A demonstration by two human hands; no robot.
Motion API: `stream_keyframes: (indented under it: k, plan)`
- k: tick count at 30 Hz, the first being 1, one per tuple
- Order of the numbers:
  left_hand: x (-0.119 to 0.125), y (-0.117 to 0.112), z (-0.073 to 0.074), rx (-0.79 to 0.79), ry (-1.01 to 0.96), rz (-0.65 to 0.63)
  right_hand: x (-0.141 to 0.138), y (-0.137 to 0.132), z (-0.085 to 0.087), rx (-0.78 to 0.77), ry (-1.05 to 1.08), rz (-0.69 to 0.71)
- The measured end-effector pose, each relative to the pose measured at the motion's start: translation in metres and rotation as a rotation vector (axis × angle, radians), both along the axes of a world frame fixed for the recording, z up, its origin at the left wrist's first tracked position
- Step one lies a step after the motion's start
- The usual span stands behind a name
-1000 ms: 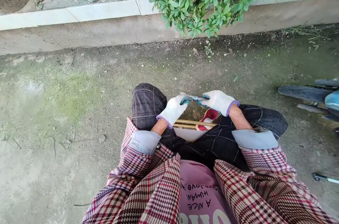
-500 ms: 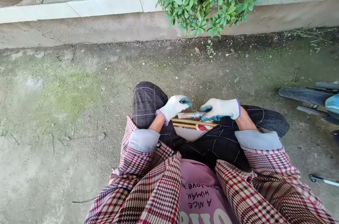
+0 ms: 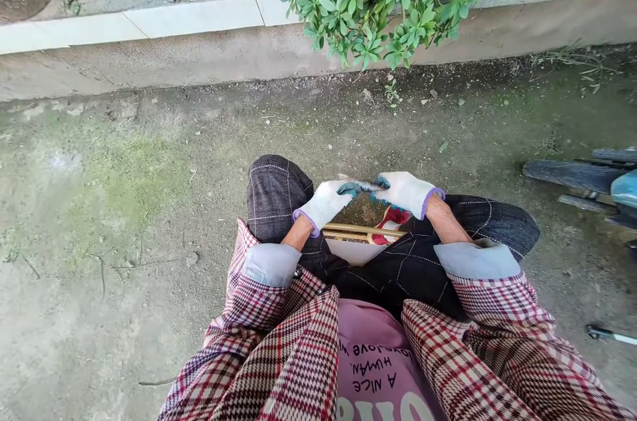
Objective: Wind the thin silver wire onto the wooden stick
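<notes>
A short pale stick with silvery wire wound round it (image 3: 367, 186) is held level between my gloved hands, above the gap between my knees. My left hand (image 3: 327, 203), in a white glove with blue-coated fingers, is closed at the left part of the winding; the stick's pale tip shows just beyond its fingers. My right hand (image 3: 404, 192), gloved alike, grips the right end, its thumb and fingers pressed round it. The gloves hide much of the stick.
Below my hands are a yellowish frame bar (image 3: 348, 228) and a red shoe (image 3: 391, 222). A low wall with a white tiled edge (image 3: 194, 17) runs ahead, overhung by a leafy shrub (image 3: 383, 2). A dark wheeled object (image 3: 572, 180) stands at right.
My right hand has lifted the wire-wound stick forward and slightly left. My left hand, which was apart from the stick pinching a thin strand, now closes on the winding.
</notes>
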State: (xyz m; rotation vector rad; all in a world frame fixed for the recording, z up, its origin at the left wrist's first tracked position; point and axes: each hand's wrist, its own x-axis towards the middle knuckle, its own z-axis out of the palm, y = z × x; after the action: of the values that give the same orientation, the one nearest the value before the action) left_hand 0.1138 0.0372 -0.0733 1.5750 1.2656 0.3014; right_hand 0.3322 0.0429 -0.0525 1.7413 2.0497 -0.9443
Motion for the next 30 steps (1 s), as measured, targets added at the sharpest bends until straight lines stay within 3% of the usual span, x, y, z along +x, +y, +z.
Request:
stream_keyframes:
  k: [5,8,11,14,17,20,22,24,27,30]
  plan:
    - [0.006,-0.003,0.001,-0.238,-0.133,0.096,-0.001,0.0,-0.004,0.106,-0.002,-0.009]
    - [0.007,-0.003,0.004,-0.276,-0.256,0.152,-0.004,-0.001,0.001,0.204,0.018,0.002]
    - [0.006,-0.002,0.008,-0.251,-0.399,0.167,-0.006,-0.002,0.008,0.28,0.128,-0.144]
    - [0.005,-0.004,0.008,-0.282,-0.427,0.102,-0.006,-0.004,0.012,0.328,0.28,-0.321]
    - [0.005,-0.004,0.002,-0.282,-0.33,0.083,-0.004,-0.006,0.016,0.231,0.534,-0.507]
    - [0.003,0.002,-0.006,-0.153,-0.236,0.152,0.001,-0.009,0.026,-0.087,0.749,-0.609]
    - [0.001,0.007,-0.009,-0.106,-0.2,0.181,0.005,-0.012,0.032,-0.337,0.787,-0.474]
    - [-0.001,0.009,-0.011,-0.135,-0.198,0.164,0.008,-0.014,0.033,-0.482,0.756,-0.23]
    - [-0.002,0.008,-0.009,-0.171,-0.217,0.076,0.007,-0.015,0.023,-0.459,0.626,0.057]
    - [-0.002,0.005,-0.007,-0.099,-0.141,0.048,0.004,-0.012,0.008,-0.353,0.309,0.111]
